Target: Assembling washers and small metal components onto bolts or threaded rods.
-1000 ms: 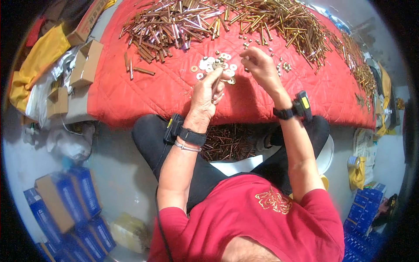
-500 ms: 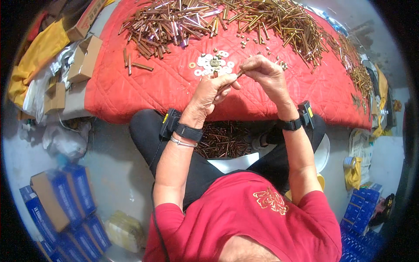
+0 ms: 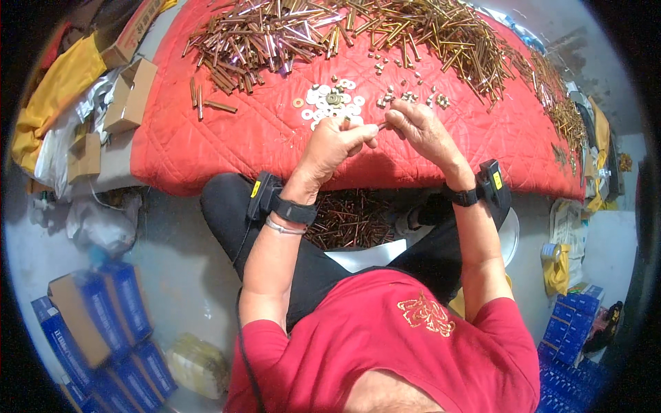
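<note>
My left hand (image 3: 336, 146) is closed, its thumb and fingers pinching a slim copper-coloured metal rod (image 3: 383, 126) whose end shows between the hands. From the right, my right hand (image 3: 425, 134) pinches the other end with thumb and fingertips; the fingers hide most of the rod. A small brassy end also peeks out above my left fist. Just beyond that fist lies a cluster of white flat washers (image 3: 319, 96), with a few darker metal rings among them. Small metal nuts (image 3: 441, 101) lie scattered past my right hand.
A red quilted cover (image 3: 227, 148) spreads over the work surface. Heaps of copper-coloured tubes (image 3: 265, 38) and brassy rods (image 3: 447, 34) cover its far side. More metal pieces (image 3: 352, 219) lie below, between my legs. Blue boxes (image 3: 127, 296) and open cartons (image 3: 131, 96) stand at the sides.
My right hand has come down and toward me, its fingertips lower at the rod's end, uncovering nuts behind it. My left hand stays nearly in place, still gripping.
</note>
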A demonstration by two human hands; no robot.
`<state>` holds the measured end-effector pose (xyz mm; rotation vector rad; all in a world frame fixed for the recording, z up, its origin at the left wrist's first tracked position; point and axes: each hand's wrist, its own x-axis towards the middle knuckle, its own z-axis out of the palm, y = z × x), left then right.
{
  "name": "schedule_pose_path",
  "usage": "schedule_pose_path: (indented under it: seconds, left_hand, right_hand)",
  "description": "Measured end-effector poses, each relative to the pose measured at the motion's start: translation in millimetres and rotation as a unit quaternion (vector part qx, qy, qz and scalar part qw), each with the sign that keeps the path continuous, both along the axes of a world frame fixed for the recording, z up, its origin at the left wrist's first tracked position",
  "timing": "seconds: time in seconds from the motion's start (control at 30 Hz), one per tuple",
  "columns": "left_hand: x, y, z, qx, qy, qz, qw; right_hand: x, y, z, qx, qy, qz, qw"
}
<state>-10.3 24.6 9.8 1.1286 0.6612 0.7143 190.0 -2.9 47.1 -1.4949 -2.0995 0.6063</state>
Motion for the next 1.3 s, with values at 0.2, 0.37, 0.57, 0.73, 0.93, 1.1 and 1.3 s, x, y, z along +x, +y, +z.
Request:
schedule_pose_path:
  seconds: [0.2,0.37,0.57,0.73,0.93,1.1,1.3]
  left_hand:
    - [2.3,-0.7,1.3,0.086,0.036,-0.002,0.996]
    - [3.4,4.2,-7.5,0.004,-0.007,0.026,1.0]
    - [5.2,1.5,-6.0,0.013,-0.008,0.019,1.0]
    - [2.9,1.7,-4.6,-0.022,-0.008,0.002,1.0]
    - [1.6,4.0,-6.1,-0.023,-0.016,0.02,0.999]
    - [2.1,5.7,-8.3,-0.031,-0.019,0.006,0.999]
    - [1.5,3.7,-4.1,-0.037,-0.018,0.004,0.999]
  right_hand:
    - [0.7,-4.2,9.7,-0.264,0.192,-0.071,0.943]
    - [-12.8,-0.8,-6.8,0.065,0.217,-0.026,0.974]
    - [-22.5,-0.4,-7.4,0.098,0.117,-0.042,0.987]
    - [-24.5,1.3,0.7,-0.128,0.213,-0.154,0.956]
    - [-24.5,-1.9,-12.3,0.045,0.221,-0.024,0.974]
    - [-28.3,-2.3,-8.4,0.009,0.226,-0.083,0.971]
    - [-29.3,-4.8,-4.7,0.039,0.207,-0.081,0.974]
